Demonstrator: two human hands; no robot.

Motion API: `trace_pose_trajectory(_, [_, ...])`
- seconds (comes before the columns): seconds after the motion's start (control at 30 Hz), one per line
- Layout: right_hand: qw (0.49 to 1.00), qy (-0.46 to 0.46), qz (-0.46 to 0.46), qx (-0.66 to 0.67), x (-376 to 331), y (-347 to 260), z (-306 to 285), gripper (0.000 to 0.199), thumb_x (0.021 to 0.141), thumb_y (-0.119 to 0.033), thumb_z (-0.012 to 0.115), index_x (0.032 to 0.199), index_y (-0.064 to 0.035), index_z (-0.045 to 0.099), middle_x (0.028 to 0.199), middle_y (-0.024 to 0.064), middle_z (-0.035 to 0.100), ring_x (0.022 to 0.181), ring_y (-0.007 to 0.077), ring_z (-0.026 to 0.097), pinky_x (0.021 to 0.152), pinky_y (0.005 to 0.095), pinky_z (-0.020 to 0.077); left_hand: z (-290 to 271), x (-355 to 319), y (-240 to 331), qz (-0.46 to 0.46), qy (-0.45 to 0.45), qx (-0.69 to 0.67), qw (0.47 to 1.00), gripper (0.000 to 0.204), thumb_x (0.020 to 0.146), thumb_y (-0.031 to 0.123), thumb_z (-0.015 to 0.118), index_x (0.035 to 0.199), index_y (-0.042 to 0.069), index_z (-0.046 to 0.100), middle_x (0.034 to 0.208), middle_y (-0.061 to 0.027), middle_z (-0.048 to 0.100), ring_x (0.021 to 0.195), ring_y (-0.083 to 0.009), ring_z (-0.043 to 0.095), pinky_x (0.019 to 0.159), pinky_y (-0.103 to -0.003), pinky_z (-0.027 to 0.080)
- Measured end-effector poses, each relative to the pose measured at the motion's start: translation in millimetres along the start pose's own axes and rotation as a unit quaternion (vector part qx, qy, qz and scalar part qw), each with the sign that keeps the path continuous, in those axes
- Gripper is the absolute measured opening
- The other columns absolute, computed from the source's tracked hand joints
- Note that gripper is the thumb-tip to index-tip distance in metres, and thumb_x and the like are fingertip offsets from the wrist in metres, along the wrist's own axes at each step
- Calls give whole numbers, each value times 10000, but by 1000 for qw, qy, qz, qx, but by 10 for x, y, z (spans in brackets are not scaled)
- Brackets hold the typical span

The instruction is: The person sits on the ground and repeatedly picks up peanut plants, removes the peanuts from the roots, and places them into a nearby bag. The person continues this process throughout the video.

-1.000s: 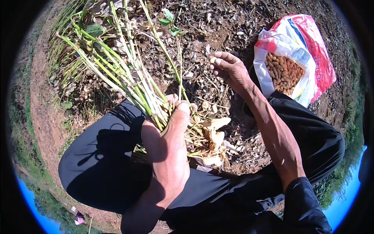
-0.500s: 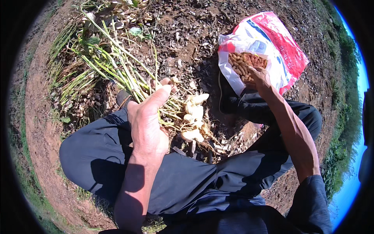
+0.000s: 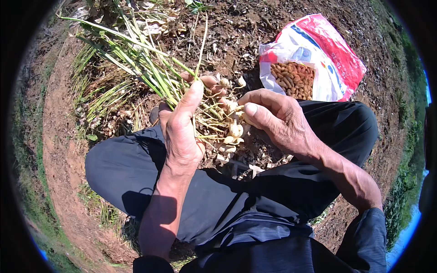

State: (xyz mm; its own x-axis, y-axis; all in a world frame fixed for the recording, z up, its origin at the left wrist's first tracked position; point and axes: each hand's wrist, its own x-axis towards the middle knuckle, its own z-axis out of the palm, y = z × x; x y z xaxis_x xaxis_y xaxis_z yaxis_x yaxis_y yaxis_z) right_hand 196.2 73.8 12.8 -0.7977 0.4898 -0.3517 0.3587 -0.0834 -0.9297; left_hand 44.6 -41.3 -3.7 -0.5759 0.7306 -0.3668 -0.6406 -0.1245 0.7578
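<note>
green stems (image 3: 136,59), red-white bag (image 3: 332,50), seemingly tan peanuts (image 3: 293,79)

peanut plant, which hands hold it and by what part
Left hand grips the peanut plant at the stem base above the roots; right hand pinches a pod.

My left hand (image 3: 182,129) covers the stalks of the peanut plant (image 3: 150,73) where I grip them, and my fingertips there are tucked behind the stems. My right hand (image 3: 277,120) hides whichever pod (image 3: 235,129) its fingers pinch. The plant's leafy tops run out past the upper edge. The bag (image 3: 327,59) hides most of its peanuts (image 3: 293,79) behind its folded rim.
</note>
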Motion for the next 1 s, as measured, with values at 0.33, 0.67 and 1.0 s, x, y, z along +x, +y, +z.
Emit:
trace_pose_trajectory(0.33, [994, -91, -44, -28, 120, -347, 82, 327, 921, -207, 656, 1089, 70, 616, 789, 162, 665, 748, 189, 673, 646, 329, 533, -51, 79, 199, -36, -49, -174, 983, 341, 1032, 324, 439, 1338, 173, 447, 1189, -184, 623, 1064, -316, 635, 886, -432, 564])
trace_pose_trajectory(0.67, [987, 53, -53, 141, 498, -664, 191, 211, 878, -143, 677, 980, 39, 639, 734, 55, 626, 645, 94, 573, 580, 258, 478, 117, 324, 476, 44, -126, -81, 988, 980, 841, 693, 569, 1442, -45, 334, 1389, -210, 485, 1276, -311, 500, 1074, -452, 431])
trace_pose_trajectory(1.0, [975, 108, -116, 153, 435, -681, 200, 197, 887, -116, 678, 1018, 20, 623, 797, 32, 626, 685, 67, 581, 592, 226, 487, 161, 103, 374, -100, -116, 25, 988, 722, 724, 244, 727, 1347, -1, 456, 1269, -112, 570, 1175, -247, 566, 1026, -382, 449])
